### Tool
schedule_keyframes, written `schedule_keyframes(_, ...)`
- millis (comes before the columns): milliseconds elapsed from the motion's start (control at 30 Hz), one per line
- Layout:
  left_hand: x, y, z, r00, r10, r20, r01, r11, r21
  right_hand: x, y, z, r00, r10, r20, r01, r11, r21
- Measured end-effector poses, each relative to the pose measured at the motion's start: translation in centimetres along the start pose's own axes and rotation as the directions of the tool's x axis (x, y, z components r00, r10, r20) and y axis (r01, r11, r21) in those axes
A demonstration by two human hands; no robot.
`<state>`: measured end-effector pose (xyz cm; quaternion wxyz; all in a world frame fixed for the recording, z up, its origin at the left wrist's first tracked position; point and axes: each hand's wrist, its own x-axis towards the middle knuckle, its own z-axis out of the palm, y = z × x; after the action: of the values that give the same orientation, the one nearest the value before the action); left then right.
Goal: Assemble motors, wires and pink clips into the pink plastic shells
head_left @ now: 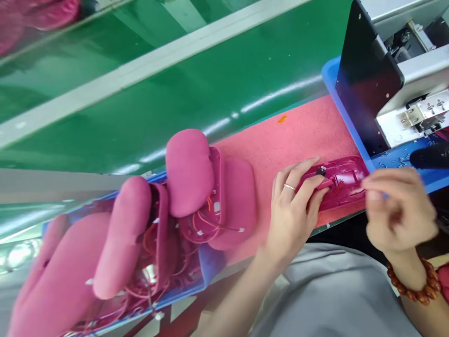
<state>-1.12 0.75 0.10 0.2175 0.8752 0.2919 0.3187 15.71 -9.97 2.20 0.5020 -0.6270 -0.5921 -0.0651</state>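
Observation:
An open pink plastic shell lies hollow side up on the pink mat, with a small black part and thin red wires inside. My left hand, a ring on one finger, reaches over the shell's left end. Its thumb and fingers are closed on a small pink plastic piece within the shell. At the shell's right end is my right hand, slightly blurred, above a beaded bracelet. Its fingers are curled and the thumb and forefinger meet; whatever is between them is hidden.
On the left, a blue bin holds several pink housings with loose wires. A blue tray at right carries a metal machine with a black side plate and scattered screws. The pink mat borders a green surface.

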Motion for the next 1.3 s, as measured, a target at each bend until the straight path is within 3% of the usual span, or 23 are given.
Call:
schedule_keyframes(133, -0.4, 0.8, -1.1, 0.998, -0.040, -0.048, 0.037, 0.998, -0.048, 0.4, -0.1, 2.9, 0.981, -0.021, 0.192, -0.008, 0.988, 0.152)
schedule_keyframes(233, -0.1, 1.0, -1.6, 0.995, -0.099, -0.008, 0.099, 0.993, -0.061, 0.2, 0.2, 3.2, 0.992, 0.066, 0.104, -0.086, 0.974, 0.209)
schedule_keyframes(333, 0.7, 0.9, -1.4, 0.982, -0.167, 0.089, 0.158, 0.982, 0.100, 0.0, 0.5, 3.2, 0.975, 0.210, -0.069, -0.198, 0.969, 0.149)
schedule_keyframes(467, 1.6, 1.0, -0.8, 0.972, -0.204, 0.118, 0.173, 0.958, 0.231, 0.2, 0.5, 3.8, 0.987, 0.154, -0.037, -0.154, 0.988, 0.004)
schedule_keyframes(833, 1.6, 0.3, -1.1, 0.933, -0.311, 0.180, 0.327, 0.943, -0.067, 0.4, 0.3, 4.2, 0.987, 0.157, 0.017, -0.157, 0.988, -0.007)
schedule_keyframes(1033, 1.1, 0.2, -1.4, 0.974, -0.209, 0.091, 0.221, 0.963, -0.152, 0.3, 0.5, 3.7, 0.984, 0.174, 0.028, -0.175, 0.983, 0.049)
schedule_keyframes(1167, 0.7, 0.5, -1.7, 0.976, -0.213, 0.049, 0.218, 0.963, -0.160, 0.7, 0.4, 2.6, 0.975, 0.199, 0.098, -0.209, 0.971, 0.114)
schedule_keyframes(1300, 0.4, 0.7, -2.0, 0.973, -0.226, 0.046, 0.225, 0.974, 0.017, 0.9, 0.5, 2.3, 0.949, 0.188, 0.252, -0.231, 0.961, 0.152)
